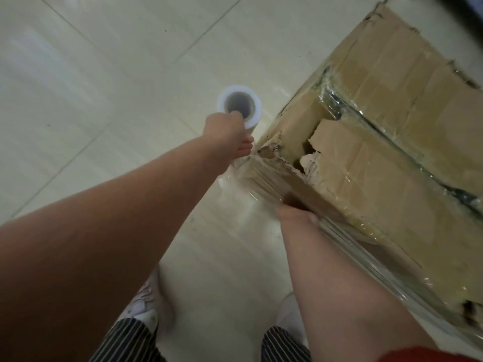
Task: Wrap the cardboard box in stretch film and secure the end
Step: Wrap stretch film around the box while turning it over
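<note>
Toward the right side of the frame we see the cardboard box [418, 82] standing on the tiled floor [104, 87], its top flaps torn and ragged near the middle of the picture. A shiny band of film already crosses its top, running toward the right edge. Just left of the box's nearest corner, at the centre, the left hand [227, 137] grips the roll of stretch film [239, 104], fingers curled round it, with the roll's open core facing up at us. From the roll a wrinkled sheet of film [257, 184] stretches onto the box's near side. Lower down, the right hand [296, 218] rests against that same side, touching the film. Its fingers are blurred and hidden by the box edge, so we cannot tell how they lie. At the bottom we see pale shoes [146, 301] and striped trousers [130, 340].
</note>
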